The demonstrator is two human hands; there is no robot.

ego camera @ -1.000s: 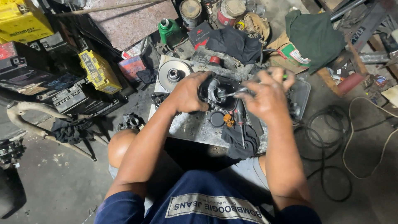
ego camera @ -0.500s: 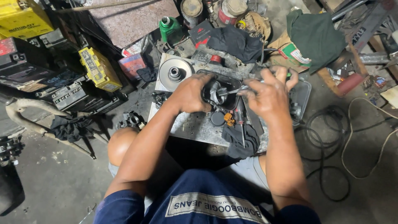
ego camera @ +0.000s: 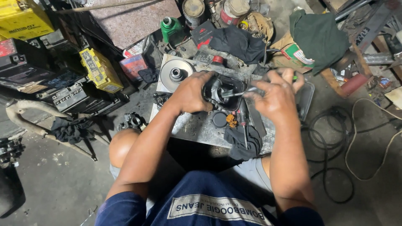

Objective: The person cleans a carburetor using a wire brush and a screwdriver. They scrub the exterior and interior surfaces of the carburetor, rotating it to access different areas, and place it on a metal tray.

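My left hand [ego camera: 190, 93] grips the side of a black round engine part [ego camera: 224, 91] held over a metal work board [ego camera: 197, 125]. My right hand [ego camera: 274, 93] is closed on a slim metal tool [ego camera: 238, 92] whose tip pokes into the part's opening. A silver pulley disc [ego camera: 176, 74] lies just left of my left hand. Below the part sit a small round black cap [ego camera: 219, 119], an orange piece [ego camera: 231, 120] and a dark rag [ego camera: 243, 142].
Yellow boxes [ego camera: 100, 70] and batteries lie at left, with a green bottle [ego camera: 169, 27], cans [ego camera: 193, 10] and dark cloths [ego camera: 238, 42] behind the board. A green cloth [ego camera: 320, 35] and black cables [ego camera: 331, 138] lie on the floor at right. A curved exhaust pipe [ego camera: 37, 125] lies at left.
Both hands stay on the part and tool. The view has shifted slightly, and my right hand has turned a little with the tool.
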